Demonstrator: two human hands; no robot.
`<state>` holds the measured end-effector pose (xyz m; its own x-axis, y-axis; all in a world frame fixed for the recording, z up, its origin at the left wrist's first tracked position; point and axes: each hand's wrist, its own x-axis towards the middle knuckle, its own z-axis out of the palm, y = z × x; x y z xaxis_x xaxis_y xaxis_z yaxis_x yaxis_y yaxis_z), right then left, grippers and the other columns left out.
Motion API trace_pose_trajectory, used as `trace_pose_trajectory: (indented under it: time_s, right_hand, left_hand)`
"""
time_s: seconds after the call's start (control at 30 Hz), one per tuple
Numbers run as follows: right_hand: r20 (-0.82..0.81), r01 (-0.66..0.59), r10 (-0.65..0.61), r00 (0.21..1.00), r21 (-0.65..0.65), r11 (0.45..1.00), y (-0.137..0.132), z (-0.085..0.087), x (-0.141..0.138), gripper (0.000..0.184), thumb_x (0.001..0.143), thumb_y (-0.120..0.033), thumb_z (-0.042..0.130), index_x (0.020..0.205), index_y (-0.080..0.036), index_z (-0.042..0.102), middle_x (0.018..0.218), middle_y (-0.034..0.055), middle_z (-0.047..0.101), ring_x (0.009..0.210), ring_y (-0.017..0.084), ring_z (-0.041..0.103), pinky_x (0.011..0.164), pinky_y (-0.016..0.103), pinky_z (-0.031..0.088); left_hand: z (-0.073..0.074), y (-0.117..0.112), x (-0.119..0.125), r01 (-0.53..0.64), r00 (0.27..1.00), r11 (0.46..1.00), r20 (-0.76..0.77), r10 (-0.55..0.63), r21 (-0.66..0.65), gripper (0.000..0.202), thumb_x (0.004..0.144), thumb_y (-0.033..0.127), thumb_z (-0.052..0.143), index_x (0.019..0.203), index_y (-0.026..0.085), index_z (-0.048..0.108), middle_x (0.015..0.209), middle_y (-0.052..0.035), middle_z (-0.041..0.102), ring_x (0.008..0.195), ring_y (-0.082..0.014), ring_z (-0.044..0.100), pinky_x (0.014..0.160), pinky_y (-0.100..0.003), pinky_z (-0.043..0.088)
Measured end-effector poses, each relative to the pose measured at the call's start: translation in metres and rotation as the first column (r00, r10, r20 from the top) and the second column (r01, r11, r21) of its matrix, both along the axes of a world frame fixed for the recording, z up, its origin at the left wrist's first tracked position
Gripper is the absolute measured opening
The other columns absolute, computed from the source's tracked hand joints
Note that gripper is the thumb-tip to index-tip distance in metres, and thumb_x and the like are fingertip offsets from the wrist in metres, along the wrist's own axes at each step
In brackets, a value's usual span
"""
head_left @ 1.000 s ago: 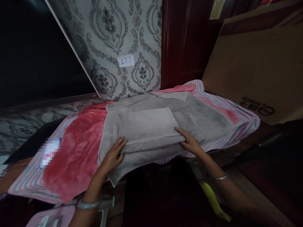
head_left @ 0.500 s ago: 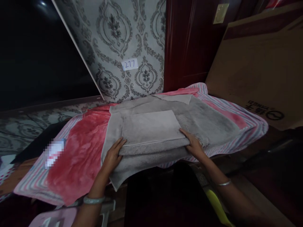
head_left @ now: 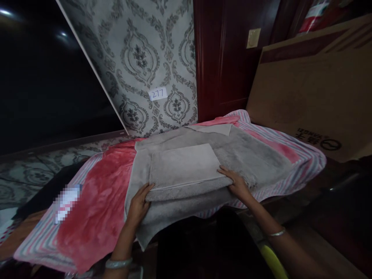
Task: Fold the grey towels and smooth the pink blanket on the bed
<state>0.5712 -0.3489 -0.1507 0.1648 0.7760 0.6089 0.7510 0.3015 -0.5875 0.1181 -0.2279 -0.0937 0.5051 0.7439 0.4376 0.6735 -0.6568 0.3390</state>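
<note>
A light grey towel, folded into a thick rectangle, lies on a larger grey cloth spread flat. My left hand grips its near left corner, fingers on top and the thumb at the front fold. At the near right corner, my right hand pinches the same bundle in a similar way. Layers of the fold show along the front edge between the hands. Beneath the grey cloth are a red plush blanket and a striped cloth.
Behind stands a patterned wall with a paper label. A large dark screen is at left, and a cardboard box leans at right. Something yellow-green is low at right.
The camera view has tilted up slightly, so everything sits lower in the picture. Both hands keep their hold on the folded towel, which looks unchanged.
</note>
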Motion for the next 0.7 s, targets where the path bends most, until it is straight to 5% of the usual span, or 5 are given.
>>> trace_pose_trajectory:
  time_s: [0.17,0.27,0.47,0.6,0.7]
  right_hand:
    - [-0.051,-0.012,0.013,0.999,0.017,1.000,0.002,0.002,-0.002,0.060,0.070,-0.012,0.047,0.123,-0.026,0.071,0.137,0.0064,0.063,0.122,0.025,0.062,0.106,0.050,0.046]
    - [-0.098,0.011,-0.005,0.995,0.056,0.998,0.006,0.022,-0.003,0.045,0.076,-0.018,0.050,0.111,-0.027,0.075,0.126,0.0055,0.070,0.120,0.026,0.062,0.104,0.049,0.048]
    - [-0.223,0.052,-0.021,0.975,0.134,0.990,0.011,0.112,-0.005,0.028,0.087,-0.042,0.057,0.100,-0.024,0.074,0.109,0.0068,0.075,0.112,0.027,0.063,0.100,0.044,0.049]
    - [-0.370,0.132,-0.054,0.927,0.189,0.973,0.009,0.172,-0.011,0.037,0.086,-0.054,0.060,0.092,-0.019,0.070,0.086,0.0028,0.071,0.082,0.023,0.063,0.074,0.033,0.053]
    - [-0.411,0.112,-0.010,0.912,0.225,0.968,0.021,0.198,-0.014,0.038,0.086,-0.056,0.059,0.089,-0.018,0.068,0.082,0.0011,0.067,0.079,0.020,0.061,0.070,0.029,0.050]
  left_hand:
    - [0.001,0.003,0.000,0.043,0.995,0.999,0.088,-0.044,0.009,0.064,0.070,0.011,0.046,0.130,0.022,0.065,0.146,-0.0071,0.056,0.133,-0.0221,0.055,0.112,-0.042,0.045]
    - [0.017,0.006,0.004,0.056,0.985,0.998,0.162,-0.060,0.028,0.050,0.076,0.021,0.050,0.122,0.021,0.069,0.146,-0.0085,0.056,0.131,-0.0246,0.056,0.110,-0.045,0.047]
    - [0.107,-0.003,0.021,-0.048,0.919,0.999,0.390,0.054,-0.025,0.043,0.082,0.051,0.053,0.110,0.023,0.069,0.131,-0.0074,0.067,0.125,-0.0255,0.058,0.110,-0.043,0.045]
    - [0.174,-0.014,0.032,-0.164,0.806,0.976,0.550,0.218,-0.146,0.044,0.078,0.061,0.055,0.089,0.021,0.068,0.090,-0.0043,0.074,0.090,-0.0235,0.067,0.080,-0.034,0.057]
    - [0.203,-0.004,0.038,-0.228,0.742,0.956,0.602,0.294,-0.186,0.045,0.079,0.064,0.055,0.077,0.020,0.065,0.071,-0.0007,0.066,0.070,-0.0188,0.062,0.062,-0.028,0.053]
